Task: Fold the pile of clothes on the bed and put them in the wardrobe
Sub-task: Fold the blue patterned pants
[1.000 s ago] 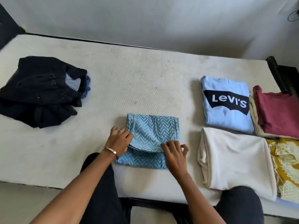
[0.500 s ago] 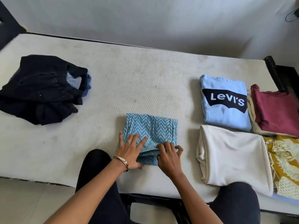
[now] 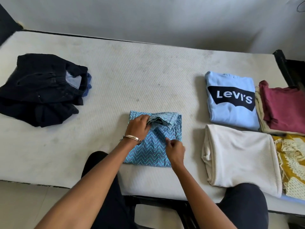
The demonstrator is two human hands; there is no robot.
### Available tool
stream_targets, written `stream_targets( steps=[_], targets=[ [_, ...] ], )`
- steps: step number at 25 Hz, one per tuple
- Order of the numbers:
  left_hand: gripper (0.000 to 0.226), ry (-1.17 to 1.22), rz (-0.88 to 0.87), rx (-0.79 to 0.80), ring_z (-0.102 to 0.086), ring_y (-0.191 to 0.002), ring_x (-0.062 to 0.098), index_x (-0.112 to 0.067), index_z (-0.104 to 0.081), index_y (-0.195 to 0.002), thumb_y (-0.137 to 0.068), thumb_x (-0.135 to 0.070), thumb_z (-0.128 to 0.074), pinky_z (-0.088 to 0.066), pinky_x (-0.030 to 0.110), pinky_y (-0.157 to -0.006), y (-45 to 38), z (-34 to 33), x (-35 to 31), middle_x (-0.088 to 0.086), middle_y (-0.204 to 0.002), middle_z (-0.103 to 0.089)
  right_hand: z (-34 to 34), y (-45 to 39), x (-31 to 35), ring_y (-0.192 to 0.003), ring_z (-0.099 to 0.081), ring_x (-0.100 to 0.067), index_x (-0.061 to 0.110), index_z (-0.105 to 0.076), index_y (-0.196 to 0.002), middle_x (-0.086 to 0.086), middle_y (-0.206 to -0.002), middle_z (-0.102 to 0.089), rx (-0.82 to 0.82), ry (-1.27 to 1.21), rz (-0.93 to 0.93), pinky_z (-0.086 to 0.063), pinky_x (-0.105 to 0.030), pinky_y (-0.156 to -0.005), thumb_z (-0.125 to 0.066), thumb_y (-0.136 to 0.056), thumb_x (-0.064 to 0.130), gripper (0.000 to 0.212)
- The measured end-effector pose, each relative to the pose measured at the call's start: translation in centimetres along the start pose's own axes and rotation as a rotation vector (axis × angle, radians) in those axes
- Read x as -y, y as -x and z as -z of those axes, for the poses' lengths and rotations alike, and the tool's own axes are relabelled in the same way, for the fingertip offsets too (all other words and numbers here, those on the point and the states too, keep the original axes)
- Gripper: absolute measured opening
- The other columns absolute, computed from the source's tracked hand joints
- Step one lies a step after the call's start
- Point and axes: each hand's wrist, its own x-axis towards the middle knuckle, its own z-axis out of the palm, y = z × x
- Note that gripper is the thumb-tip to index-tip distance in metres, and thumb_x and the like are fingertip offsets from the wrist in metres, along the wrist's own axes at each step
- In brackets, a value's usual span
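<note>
Bed point(image 3: 148, 76): 1. Folded garments at right: 5. Zigzag-print garment point(image 3: 148, 151): 1. Dark unfolded clothes pile point(image 3: 41, 90): 1. Hands: 2. Bangle point(image 3: 132, 138): 1.

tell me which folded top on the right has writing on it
The light blue top, farthest back on the bed, with "Levi's" in white on a dark patch. The cream, maroon and yellow ones show none.

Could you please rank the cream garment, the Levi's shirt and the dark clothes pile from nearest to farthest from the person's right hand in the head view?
From the right hand:
1. Cream garment, folded just to its right at the bed's near edge.
2. Levi's shirt, farther back on the right.
3. Dark clothes pile, unfolded, far across on the left.
</note>
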Motion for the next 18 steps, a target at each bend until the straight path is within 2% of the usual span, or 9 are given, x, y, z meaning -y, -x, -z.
stream_targets(
  steps=[2, 4, 7, 9, 11, 13, 15, 17, 18],
  targets=[
    [0.035, 0.012, -0.061, 0.102, -0.062, -0.102, 0.037, -0.003, -0.06, -0.121, -0.089, -0.015, -0.061, -0.048, 0.039, -0.083, -1.0, 0.9, -0.1, 0.017, -0.115, -0.064, -1.1, -0.5, 0.6, -0.069, -0.062, -0.024, -0.003, -0.063, -0.1, -0.014, -0.086, -0.064, 0.405, -0.411, -0.132, -0.052, -0.03, -0.059, -0.044, -0.099, -0.003, 0.019],
    [0.038, -0.022, -0.157, 0.173, -0.061, -0.103, 0.035, -0.005, -0.058, -0.126, -0.089, -0.014, -0.059, -0.048, 0.038, -0.085, -1.5, 1.3, -0.1, 0.015, -0.117, -0.063, -1.5, -3.5, 1.2, -0.085, -0.07, -0.019, 0.002, -0.062, -0.116, -0.008, -0.101, -0.07, 0.497, -0.475, -0.03, -0.058, -0.033, -0.073, -0.053, -0.093, -0.01, 0.027],
    [0.04, -0.071, -0.275, 0.231, -0.063, -0.091, 0.035, -0.006, -0.06, -0.123, -0.085, -0.014, -0.055, -0.051, 0.041, -0.077, -1.1, 1.8, 0.5, 0.014, -0.102, -0.065, -0.2, -9.4, 2.1, -0.095, -0.067, -0.027, -0.001, -0.064, -0.113, -0.019, -0.107, -0.07, 0.396, -0.429, 0.016, -0.056, -0.046, -0.081, -0.055, -0.092, 0.007, 0.024],
    [0.046, -0.135, -0.319, 0.247, -0.062, -0.084, 0.035, -0.007, -0.062, -0.121, -0.077, -0.015, -0.048, -0.052, 0.043, -0.074, -1.4, 1.6, 1.2, 0.013, -0.093, -0.064, 0.8, -11.9, 1.4, -0.088, -0.066, -0.03, 0.004, -0.069, -0.095, -0.023, -0.098, -0.071, 0.242, -0.205, 0.04, -0.055, -0.052, -0.075, -0.055, -0.079, 0.01, 0.022],
    [0.049, -0.222, -0.32, 0.322, -0.06, -0.093, 0.034, -0.011, -0.059, -0.127, -0.079, -0.015, -0.046, -0.048, 0.043, -0.081, -1.7, 1.8, 0.8, 0.012, -0.099, -0.062, 1.0, -12.4, 0.8, -0.08, -0.067, -0.028, 0.011, -0.069, -0.076, -0.013, -0.082, -0.073, 0.132, -0.108, 0.06, -0.055, -0.048, -0.067, -0.054, -0.072, 0.008, 0.016],
    [0.049, -0.328, -0.32, 0.445, -0.056, -0.107, 0.031, -0.017, -0.048, -0.136, -0.087, -0.016, -0.05, -0.041, 0.041, -0.091, -1.4, 1.3, -0.1, 0.009, -0.113, -0.058, 0.9, -11.4, 1.1, -0.08, -0.065, -0.025, 0.014, -0.071, -0.078, -0.004, -0.079, -0.072, 0.088, -0.316, -0.052, -0.054, -0.042, -0.069, -0.057, -0.073, 0.005, 0.017],
    [0.052, -0.437, -0.334, 0.485, -0.055, -0.11, 0.027, -0.023, -0.039, -0.142, -0.091, -0.02, -0.049, -0.039, 0.039, -0.094, -0.2, 0.3, -0.9, 0.005, -0.118, -0.055, 1.0, -10.2, 2.0, -0.089, -0.064, -0.028, 0.007, -0.068, -0.098, -0.008, -0.091, -0.069, 0.072, -0.558, -0.265, -0.055, -0.037, -0.071, -0.057, -0.09, 0.012, 0.015],
    [0.053, -0.45, -0.324, 0.457, -0.058, -0.107, 0.028, -0.028, -0.035, -0.143, -0.092, -0.022, -0.047, -0.042, 0.04, -0.092, 1.4, -0.7, -1.3, 0.005, -0.118, -0.055, 2.0, -9.0, 3.0, -0.095, -0.066, -0.035, 0.0, -0.064, -0.111, -0.017, -0.101, -0.07, 0.252, -0.696, -0.494, -0.059, -0.043, -0.067, -0.041, -0.101, 0.047, 0.053],
    [0.054, -0.444, -0.312, 0.439, -0.058, -0.106, 0.03, -0.028, -0.034, -0.144, -0.092, -0.021, -0.047, -0.043, 0.041, -0.092, 2.3, -1.4, -1.4, 0.006, -0.119, -0.055, 3.1, -8.4, 3.4, -0.093, -0.068, -0.038, 0.001, -0.068, -0.109, -0.021, -0.099, -0.072, 0.368, -0.769, -0.532, -0.06, -0.047, -0.065, -0.033, -0.099, 0.061, 0.071]
  ],
)
